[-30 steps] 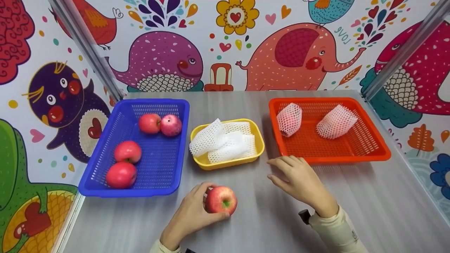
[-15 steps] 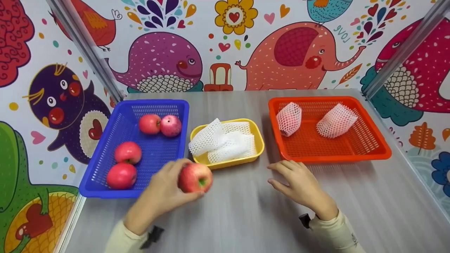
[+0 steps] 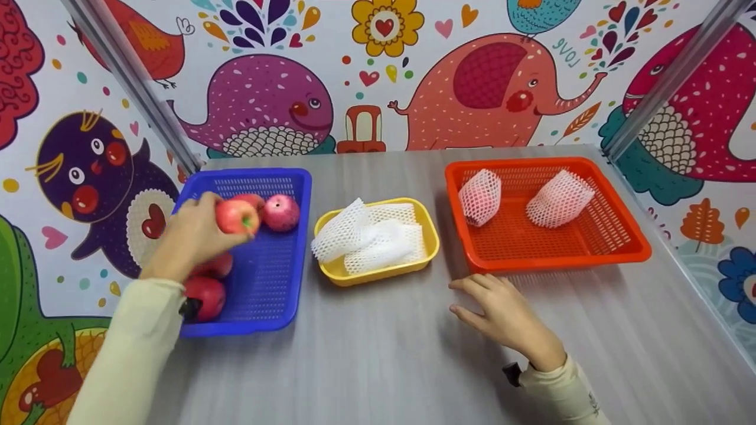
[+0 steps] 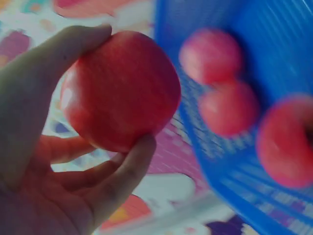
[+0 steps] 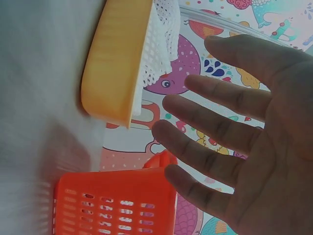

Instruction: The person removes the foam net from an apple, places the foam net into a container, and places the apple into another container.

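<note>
My left hand (image 3: 192, 236) grips a red apple (image 3: 236, 217) over the blue basket (image 3: 302, 260). In the left wrist view the fingers and thumb curl round that apple (image 4: 122, 93). Several more apples lie in the basket, among them a mottled one (image 3: 280, 212) at the back and a red one (image 3: 207, 297) near the front, partly behind the sleeve. Above the table in front of the red basket (image 3: 561, 260), my right hand (image 3: 508, 319) holds nothing. Its fingers spread, fairly straight, in the right wrist view.
Between the two larger baskets stands a yellow basket (image 3: 378, 277) with white foam net sleeves (image 3: 378, 236) in it. Two net-wrapped fruits, one at the left (image 3: 480, 198) and one farther right (image 3: 560, 199), lie in the red basket. Patterned walls (image 3: 366, 65) enclose the table.
The left hand has carried the apple from the table's front middle, up and leftward, to above the blue basket. My right hand has stayed almost still.
</note>
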A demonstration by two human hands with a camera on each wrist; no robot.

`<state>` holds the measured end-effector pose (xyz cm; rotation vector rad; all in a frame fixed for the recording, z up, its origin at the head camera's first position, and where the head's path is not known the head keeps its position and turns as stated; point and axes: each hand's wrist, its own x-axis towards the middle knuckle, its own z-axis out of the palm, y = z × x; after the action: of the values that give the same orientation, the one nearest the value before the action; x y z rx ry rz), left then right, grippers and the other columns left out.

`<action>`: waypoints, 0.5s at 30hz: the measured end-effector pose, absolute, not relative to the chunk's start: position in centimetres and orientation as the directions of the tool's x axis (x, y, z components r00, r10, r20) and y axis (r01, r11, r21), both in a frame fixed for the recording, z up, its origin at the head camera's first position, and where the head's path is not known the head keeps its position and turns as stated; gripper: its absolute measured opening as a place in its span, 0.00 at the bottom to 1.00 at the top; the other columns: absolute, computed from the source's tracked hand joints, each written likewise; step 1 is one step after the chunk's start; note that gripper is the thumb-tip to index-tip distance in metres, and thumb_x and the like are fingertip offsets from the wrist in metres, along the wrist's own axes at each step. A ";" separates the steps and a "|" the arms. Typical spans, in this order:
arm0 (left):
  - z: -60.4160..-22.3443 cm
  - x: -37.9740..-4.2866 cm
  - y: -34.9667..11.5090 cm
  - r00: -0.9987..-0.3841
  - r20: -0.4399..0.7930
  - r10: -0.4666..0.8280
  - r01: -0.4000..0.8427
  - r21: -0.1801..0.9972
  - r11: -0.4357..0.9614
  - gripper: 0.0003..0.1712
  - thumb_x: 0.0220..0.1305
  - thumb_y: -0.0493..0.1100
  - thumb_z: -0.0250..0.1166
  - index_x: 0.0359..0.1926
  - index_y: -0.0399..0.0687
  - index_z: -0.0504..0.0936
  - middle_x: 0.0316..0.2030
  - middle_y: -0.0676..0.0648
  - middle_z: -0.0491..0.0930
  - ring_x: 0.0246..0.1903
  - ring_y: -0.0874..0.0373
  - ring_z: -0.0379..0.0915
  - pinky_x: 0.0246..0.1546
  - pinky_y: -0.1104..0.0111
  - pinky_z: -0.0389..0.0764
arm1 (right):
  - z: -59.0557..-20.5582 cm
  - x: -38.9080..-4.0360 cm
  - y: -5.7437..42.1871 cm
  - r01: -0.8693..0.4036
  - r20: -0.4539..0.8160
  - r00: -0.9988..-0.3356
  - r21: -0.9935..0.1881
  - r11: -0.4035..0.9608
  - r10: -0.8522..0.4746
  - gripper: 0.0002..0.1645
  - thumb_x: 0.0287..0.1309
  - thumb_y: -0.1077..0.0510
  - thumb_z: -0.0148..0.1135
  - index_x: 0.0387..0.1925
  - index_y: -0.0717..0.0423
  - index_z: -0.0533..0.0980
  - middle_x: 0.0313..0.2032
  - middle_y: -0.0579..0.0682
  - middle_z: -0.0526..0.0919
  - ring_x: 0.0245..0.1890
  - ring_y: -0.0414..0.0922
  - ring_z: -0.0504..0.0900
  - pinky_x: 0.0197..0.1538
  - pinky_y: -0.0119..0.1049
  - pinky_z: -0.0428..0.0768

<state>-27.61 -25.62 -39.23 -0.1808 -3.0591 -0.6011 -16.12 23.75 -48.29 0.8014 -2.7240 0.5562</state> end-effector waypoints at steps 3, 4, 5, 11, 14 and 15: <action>-40.4 -30.2 -27.4 -0.995 0.013 0.098 0.096 0.330 0.939 0.52 0.48 0.60 0.74 0.58 0.23 0.64 0.42 0.21 0.70 0.40 0.26 0.71 0.38 0.37 0.75 | -48.5 -15.9 23.9 -0.548 0.323 -0.829 -0.298 0.782 -0.457 0.21 0.56 0.49 0.74 0.49 0.52 0.82 0.44 0.46 0.84 0.45 0.48 0.81 0.46 0.50 0.78; -40.7 -30.9 -27.9 -0.995 0.000 0.096 0.091 0.314 0.945 0.54 0.48 0.60 0.74 0.59 0.21 0.63 0.43 0.19 0.69 0.41 0.24 0.71 0.39 0.36 0.74 | -48.6 -15.8 23.9 -0.543 0.317 -0.832 -0.300 0.784 -0.455 0.21 0.56 0.49 0.74 0.49 0.52 0.82 0.44 0.47 0.84 0.45 0.48 0.81 0.47 0.50 0.78; -41.1 -31.5 -28.3 -0.996 -0.011 0.093 0.085 0.301 0.950 0.54 0.48 0.59 0.74 0.59 0.19 0.62 0.43 0.17 0.69 0.42 0.23 0.70 0.39 0.35 0.74 | -48.7 -15.7 24.0 -0.539 0.311 -0.835 -0.302 0.786 -0.454 0.21 0.56 0.49 0.74 0.49 0.52 0.82 0.44 0.47 0.84 0.45 0.48 0.81 0.47 0.51 0.78; -42.9 -33.7 -30.1 -0.995 -0.075 0.065 0.045 0.241 0.969 0.55 0.50 0.56 0.70 0.60 0.13 0.58 0.47 0.11 0.63 0.46 0.17 0.65 0.39 0.31 0.73 | -49.1 -15.3 24.2 -0.538 0.297 -0.837 -0.294 0.790 -0.460 0.21 0.56 0.48 0.73 0.49 0.52 0.82 0.44 0.46 0.84 0.46 0.48 0.81 0.46 0.51 0.78; -43.6 -34.2 -30.4 -0.993 -0.112 0.049 0.024 0.216 0.976 0.53 0.51 0.53 0.68 0.60 0.11 0.56 0.47 0.10 0.61 0.46 0.15 0.63 0.40 0.30 0.72 | -49.2 -15.2 24.3 -0.539 0.300 -0.836 -0.292 0.790 -0.460 0.21 0.56 0.48 0.73 0.49 0.52 0.82 0.43 0.46 0.84 0.45 0.48 0.81 0.46 0.50 0.78; -43.9 -34.4 -30.4 -0.992 -0.121 0.048 0.022 0.207 0.978 0.53 0.52 0.53 0.67 0.61 0.11 0.56 0.47 0.10 0.61 0.47 0.15 0.63 0.40 0.30 0.72 | -49.2 -15.1 24.4 -0.537 0.300 -0.837 -0.293 0.791 -0.457 0.21 0.56 0.48 0.73 0.49 0.52 0.82 0.43 0.46 0.84 0.45 0.48 0.81 0.46 0.50 0.78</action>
<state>-34.39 -30.42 -43.86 -0.0574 -3.2492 -0.3377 -15.11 24.40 -49.20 0.7783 -2.7680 0.5469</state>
